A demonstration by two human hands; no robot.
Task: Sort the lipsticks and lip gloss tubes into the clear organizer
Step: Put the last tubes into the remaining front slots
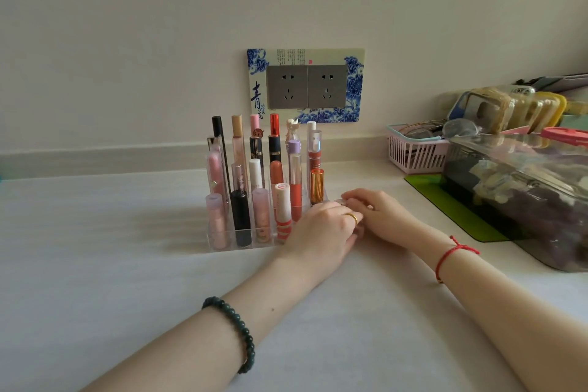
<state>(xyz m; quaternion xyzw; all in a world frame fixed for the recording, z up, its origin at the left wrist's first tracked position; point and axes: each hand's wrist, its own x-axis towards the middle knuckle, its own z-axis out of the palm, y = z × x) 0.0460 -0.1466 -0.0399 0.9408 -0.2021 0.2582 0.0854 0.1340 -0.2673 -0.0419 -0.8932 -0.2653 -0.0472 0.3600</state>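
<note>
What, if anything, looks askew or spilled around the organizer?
Nothing spilled or damaged. Only the thin black tube at the back left of the clear organizer leans left; the other tubes stand nearly upright.

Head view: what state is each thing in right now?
clear organizer, upright, holding many tubes
lipsticks and gloss tubes, standing upright, capped
left hand, at the organizer's right front corner, grip hidden
right hand, beside the left hand, grip unclear
wall sockets, nothing plugged in
</note>
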